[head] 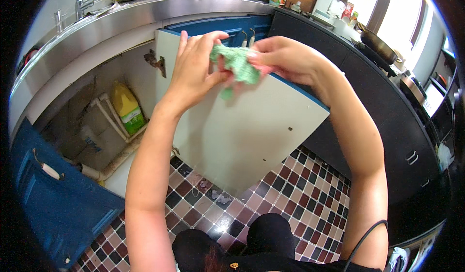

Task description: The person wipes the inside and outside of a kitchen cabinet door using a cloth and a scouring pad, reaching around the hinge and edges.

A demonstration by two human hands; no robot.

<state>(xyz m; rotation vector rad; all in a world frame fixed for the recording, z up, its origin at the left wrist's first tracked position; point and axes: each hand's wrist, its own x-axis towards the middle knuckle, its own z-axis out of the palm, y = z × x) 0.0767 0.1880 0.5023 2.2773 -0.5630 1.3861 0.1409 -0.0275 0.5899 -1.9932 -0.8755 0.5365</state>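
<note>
A green and pink cloth [238, 64] is bunched between my two hands above the open cabinet door [250, 126], whose pale inner face is turned towards me. My left hand [198, 66] grips the cloth's left side between thumb and fingers, its other fingers spread near the door's hinge edge. On the other side, my right hand [287, 59] pinches the cloth's right part, slightly blurred, over the door's blue top edge. A metal hinge [157, 63] shows at the door's left edge.
A yellow bottle [127, 108] and white pipes [112, 117] are inside the cabinet at left. Another blue door [65, 199] stands open at lower left. A steel counter edge [160, 8] curves above. Dark cabinets [367, 101] line the right, with pans [379, 45] on top.
</note>
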